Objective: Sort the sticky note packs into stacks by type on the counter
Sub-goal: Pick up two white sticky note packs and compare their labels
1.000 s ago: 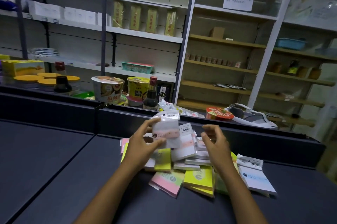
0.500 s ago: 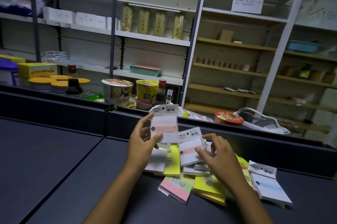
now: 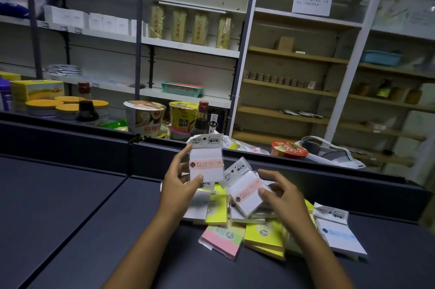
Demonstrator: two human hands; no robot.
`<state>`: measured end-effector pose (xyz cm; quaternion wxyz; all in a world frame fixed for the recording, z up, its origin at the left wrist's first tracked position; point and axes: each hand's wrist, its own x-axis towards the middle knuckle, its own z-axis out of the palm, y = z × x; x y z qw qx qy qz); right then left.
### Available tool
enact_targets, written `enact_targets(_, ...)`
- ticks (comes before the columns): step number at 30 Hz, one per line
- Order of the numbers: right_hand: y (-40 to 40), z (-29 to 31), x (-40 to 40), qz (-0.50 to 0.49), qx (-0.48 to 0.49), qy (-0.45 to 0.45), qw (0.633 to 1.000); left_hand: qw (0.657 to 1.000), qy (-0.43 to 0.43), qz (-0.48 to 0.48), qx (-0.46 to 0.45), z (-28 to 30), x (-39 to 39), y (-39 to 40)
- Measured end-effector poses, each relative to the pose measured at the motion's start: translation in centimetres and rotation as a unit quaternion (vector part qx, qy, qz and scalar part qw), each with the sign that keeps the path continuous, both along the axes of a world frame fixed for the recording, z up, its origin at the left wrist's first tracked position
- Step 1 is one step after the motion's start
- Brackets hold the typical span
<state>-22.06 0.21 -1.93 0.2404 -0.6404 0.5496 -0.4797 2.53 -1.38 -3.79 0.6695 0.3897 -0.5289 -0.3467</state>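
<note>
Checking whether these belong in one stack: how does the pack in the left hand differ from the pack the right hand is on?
The left hand holds its pink-banded pack upright, lifted clear of the heap; the right hand's pink-banded pack is tilted, still low on the pile. The first faces the camera squarely; the second leans diagonally. Both are white pads with a pink band and the same header card, so apparently one type.

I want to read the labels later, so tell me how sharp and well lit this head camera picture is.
Head view: dim, flat indoor light with no harsh glare. The pink-banded pack in the left hand is sharp enough to show print; the pack at the right hand is slightly soft. A pack below the left hand is smeared by blur. Wide-angle distortion bends the shelf uprights.
</note>
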Motion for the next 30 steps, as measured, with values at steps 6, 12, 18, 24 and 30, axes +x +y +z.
enact_targets(6,1.0,0.0,0.2,0.024,-0.029,-0.080,0.996,1.000,-0.026,-0.006,0.000,0.0,-0.3,0.9)
enact_targets(12,5.0,-1.1,0.2,0.040,-0.051,-0.132,0.989,0.999,-0.042,0.005,0.002,0.1,-0.2,4.1)
enact_targets(18,10.7,-2.2,0.1,0.069,-0.063,-0.223,0.970,1.000,-0.009,-0.001,0.008,-0.1,-0.8,12.3)
enact_targets(24,15.9,-2.5,1.6,0.109,-0.069,-0.243,0.961,0.999,0.012,0.022,0.037,-1.0,-0.5,20.8)
enact_targets(30,18.5,-2.5,4.5,0.154,-0.047,-0.266,0.950,0.996,0.012,0.070,0.061,-0.5,2.5,26.2)
